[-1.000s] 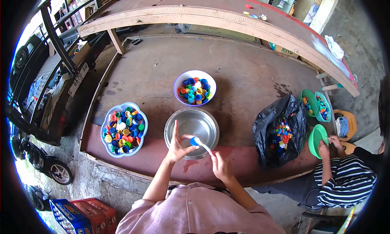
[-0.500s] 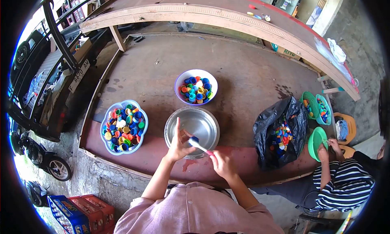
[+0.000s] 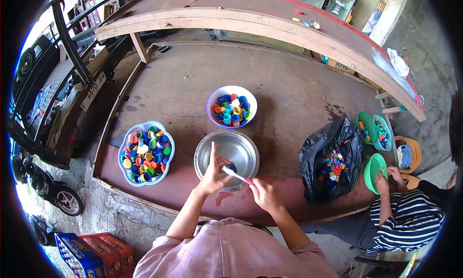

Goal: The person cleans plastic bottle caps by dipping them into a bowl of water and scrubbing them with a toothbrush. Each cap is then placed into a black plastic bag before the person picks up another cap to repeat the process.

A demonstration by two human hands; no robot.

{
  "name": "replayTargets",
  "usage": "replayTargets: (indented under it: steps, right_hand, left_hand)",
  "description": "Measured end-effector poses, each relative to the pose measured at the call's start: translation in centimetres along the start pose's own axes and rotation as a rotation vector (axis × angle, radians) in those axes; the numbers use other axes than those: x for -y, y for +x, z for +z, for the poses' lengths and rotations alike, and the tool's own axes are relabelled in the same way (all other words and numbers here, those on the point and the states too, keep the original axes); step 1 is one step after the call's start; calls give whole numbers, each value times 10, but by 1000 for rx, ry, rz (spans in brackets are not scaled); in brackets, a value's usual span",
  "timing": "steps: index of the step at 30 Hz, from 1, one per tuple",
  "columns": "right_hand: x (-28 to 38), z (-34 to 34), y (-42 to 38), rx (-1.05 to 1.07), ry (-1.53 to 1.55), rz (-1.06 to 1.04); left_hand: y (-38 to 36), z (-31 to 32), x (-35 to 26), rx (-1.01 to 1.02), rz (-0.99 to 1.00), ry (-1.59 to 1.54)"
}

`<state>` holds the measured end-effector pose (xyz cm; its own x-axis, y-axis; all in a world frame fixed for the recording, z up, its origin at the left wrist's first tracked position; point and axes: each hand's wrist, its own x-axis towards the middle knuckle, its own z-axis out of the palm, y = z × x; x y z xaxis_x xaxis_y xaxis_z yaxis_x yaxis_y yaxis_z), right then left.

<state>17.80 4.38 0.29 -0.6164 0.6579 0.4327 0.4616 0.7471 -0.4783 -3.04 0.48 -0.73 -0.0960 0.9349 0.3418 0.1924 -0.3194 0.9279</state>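
Blue cap pinched in left hand, index finger upright, over the metal basin. Right hand grips the brush, bristle end at the cap. Judgement: firm pinch, short light strokes, knuckles clear of the rim. Cap-filled purple-rimmed bowl just beyond; black bag off right, near co-worker's hands.
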Motion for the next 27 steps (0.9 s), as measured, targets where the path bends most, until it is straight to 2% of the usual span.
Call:
replayTargets:
  steps: [1,3,5,7,9,11,13,15,16,17,19,22,23,25,27]
  right_hand:
    - [-5,0,2,-5,-3,2]
    - [-15,-3,10,26,-63,207]
    - [-7,-4,11,-75,11,114]
    - [3,-2,7,10,-11,-24]
    - [-6,5,8,6,-5,75]
    - [-10,-3,17,-50,-102,158]
    - [1,-11,18,-41,-3,73]
    - [3,-6,9,32,-64,-31]
    - [3,-8,13,29,-44,74]
    - [-11,-3,13,80,-198,202]
    - [-11,-7,17,-78,-38,161]
    - [7,-8,12,21,-16,11]
    - [1,-5,11,19,-14,16]
    - [-13,-6,16,74,-140,204]
    - [-10,-3,22,5,-36,219]
  left_hand:
    - [1,0,-1,5,3,-1]
    - [0,1,-4,-26,-119,-45]
    - [2,-2,-4,-21,-98,-1]
    - [3,-4,-2,2,53,120]
    - [3,-4,0,2,67,133]
    - [2,-2,-1,-20,-15,105]
    - [0,-2,-2,-30,-56,95]
    - [2,-2,-1,-36,20,140]
    - [0,-4,-3,-12,-47,172]
    - [2,-6,-4,-11,-41,174]
    - [3,-5,-11,-14,23,224]
    - [4,-6,-10,-17,70,270]
    - [4,-7,-11,-12,69,271]
    - [3,-7,-13,-3,4,266]
    - [3,-6,-12,2,-3,282]
